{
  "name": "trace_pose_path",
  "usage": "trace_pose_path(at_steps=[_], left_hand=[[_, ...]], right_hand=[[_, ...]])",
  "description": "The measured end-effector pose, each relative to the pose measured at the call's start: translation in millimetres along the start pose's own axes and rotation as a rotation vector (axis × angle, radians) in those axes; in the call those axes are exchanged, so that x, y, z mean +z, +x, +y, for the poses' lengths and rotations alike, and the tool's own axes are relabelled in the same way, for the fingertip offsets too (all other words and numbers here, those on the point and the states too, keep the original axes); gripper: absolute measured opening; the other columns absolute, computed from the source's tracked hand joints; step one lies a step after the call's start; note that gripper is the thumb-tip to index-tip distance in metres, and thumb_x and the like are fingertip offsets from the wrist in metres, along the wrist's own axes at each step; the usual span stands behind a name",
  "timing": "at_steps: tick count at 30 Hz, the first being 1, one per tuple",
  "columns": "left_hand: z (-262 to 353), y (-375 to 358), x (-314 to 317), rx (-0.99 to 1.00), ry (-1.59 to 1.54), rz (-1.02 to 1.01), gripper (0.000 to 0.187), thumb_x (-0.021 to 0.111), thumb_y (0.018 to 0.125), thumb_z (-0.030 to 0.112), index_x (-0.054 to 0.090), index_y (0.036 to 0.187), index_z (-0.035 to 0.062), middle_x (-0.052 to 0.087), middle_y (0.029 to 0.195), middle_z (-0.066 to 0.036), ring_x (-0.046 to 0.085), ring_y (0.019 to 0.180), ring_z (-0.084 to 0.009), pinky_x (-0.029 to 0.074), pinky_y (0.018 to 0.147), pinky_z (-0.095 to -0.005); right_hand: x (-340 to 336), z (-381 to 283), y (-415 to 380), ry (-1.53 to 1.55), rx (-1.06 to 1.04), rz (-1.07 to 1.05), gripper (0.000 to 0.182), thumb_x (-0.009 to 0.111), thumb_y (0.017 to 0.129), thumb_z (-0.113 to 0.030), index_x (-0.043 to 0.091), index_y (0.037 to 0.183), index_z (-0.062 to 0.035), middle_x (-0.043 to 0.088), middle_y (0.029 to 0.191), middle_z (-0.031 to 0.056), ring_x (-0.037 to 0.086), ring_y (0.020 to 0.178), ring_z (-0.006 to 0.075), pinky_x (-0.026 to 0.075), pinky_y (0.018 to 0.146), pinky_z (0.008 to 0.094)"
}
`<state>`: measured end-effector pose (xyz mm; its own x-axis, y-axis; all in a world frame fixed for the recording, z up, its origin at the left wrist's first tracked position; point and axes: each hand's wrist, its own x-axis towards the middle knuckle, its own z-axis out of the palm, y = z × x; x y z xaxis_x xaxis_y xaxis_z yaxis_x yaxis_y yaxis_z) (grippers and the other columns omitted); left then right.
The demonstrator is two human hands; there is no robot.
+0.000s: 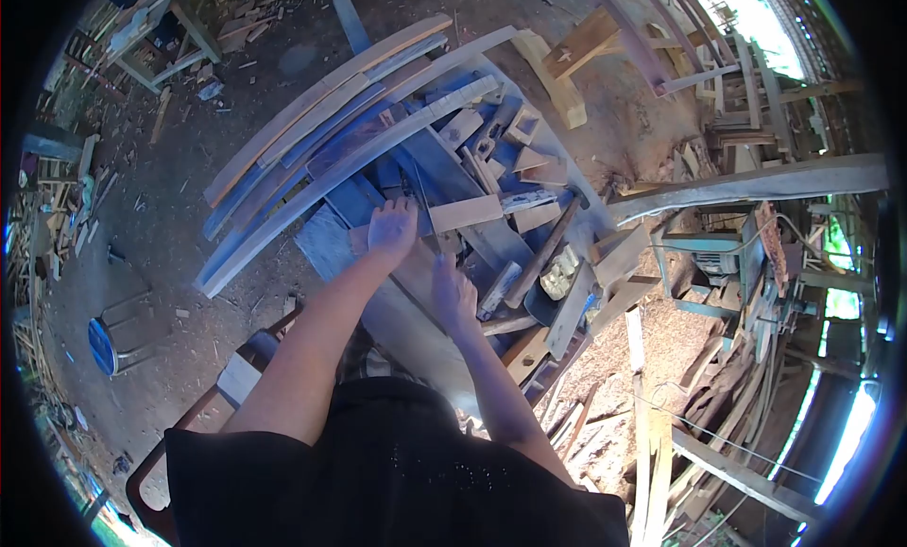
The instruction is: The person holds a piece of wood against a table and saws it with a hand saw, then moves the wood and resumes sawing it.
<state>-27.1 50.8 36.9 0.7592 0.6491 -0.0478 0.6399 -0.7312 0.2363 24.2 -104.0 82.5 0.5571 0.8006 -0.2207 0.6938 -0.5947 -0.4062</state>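
Note:
On the cluttered workbench (pixel 406 311), my left hand (pixel 392 226) grips a short wooden piece (pixel 359 239), its fingers bent over the top. My right hand (pixel 455 292) is closed just to the right and nearer to me. A thin, upright shape shows above its fist, but I cannot make out what it is. A pale wooden block (pixel 466 213) lies just beyond both hands. Wood offcuts (pixel 463 128) and a dark stick (pixel 543 254) are heaped to the right of it.
Long curved-looking boards (pixel 331 183) lie across the bench's far left side. A round blue-topped stool (pixel 102 345) stands on the dirt floor at left. Wood shavings (pixel 614 377) cover the ground at right, near a machine with a motor (pixel 718 262). A thick beam (pixel 746 183) juts in from the right.

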Motion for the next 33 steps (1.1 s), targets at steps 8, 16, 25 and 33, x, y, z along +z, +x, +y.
trace_pose_path(at_steps=[8, 16, 25, 33], left_hand=[[-0.6, 3.6, 3.3, -0.004, 0.013, -0.08, 0.061, 0.076, 0.063, 0.026, 0.053, 0.115, 0.0046, 0.058, 0.11, -0.01, 0.058, 0.104, -0.0265, 0.047, 0.083, -0.0412], [1.2, -1.3, -2.8, 0.014, -0.017, -0.05, 0.051, 0.076, 0.063, 0.024, 0.056, 0.105, 0.0049, 0.057, 0.106, -0.009, 0.058, 0.101, -0.0265, 0.047, 0.081, -0.0407], [4.1, 1.1, -32.5, 0.035, -0.097, -0.106, 0.042, 0.069, 0.069, 0.019, 0.057, 0.107, 0.0041, 0.06, 0.107, -0.011, 0.059, 0.1, -0.0266, 0.046, 0.082, -0.0419], [1.5, 5.0, -22.5, 0.052, -0.049, -0.143, 0.051, 0.078, 0.064, 0.029, 0.056, 0.105, 0.0061, 0.059, 0.104, -0.009, 0.058, 0.1, -0.0256, 0.047, 0.079, -0.0405]], right_hand=[[-5.8, -2.2, -6.0, 0.026, 0.085, -0.037, 0.019, 0.038, 0.101, -0.024, 0.042, 0.104, -0.0059, 0.065, 0.073, 0.0239, 0.065, 0.066, 0.0423, 0.053, 0.056, 0.0524], [-1.6, -16.3, 29.9, 0.004, 0.075, 0.002, 0.019, 0.041, 0.1, -0.022, 0.043, 0.106, -0.0048, 0.064, 0.07, 0.0243, 0.065, 0.066, 0.0422, 0.052, 0.056, 0.0528], [2.3, -22.0, 42.7, -0.002, 0.152, -0.016, 0.028, 0.048, 0.096, -0.023, 0.042, 0.115, -0.0034, 0.064, 0.069, 0.0245, 0.065, 0.065, 0.0422, 0.052, 0.058, 0.0542], [-7.3, -23.2, 40.8, 0.026, 0.159, -0.029, 0.033, 0.048, 0.095, -0.022, 0.04, 0.123, -0.0042, 0.065, 0.07, 0.0224, 0.065, 0.067, 0.0438, 0.051, 0.063, 0.0556]])
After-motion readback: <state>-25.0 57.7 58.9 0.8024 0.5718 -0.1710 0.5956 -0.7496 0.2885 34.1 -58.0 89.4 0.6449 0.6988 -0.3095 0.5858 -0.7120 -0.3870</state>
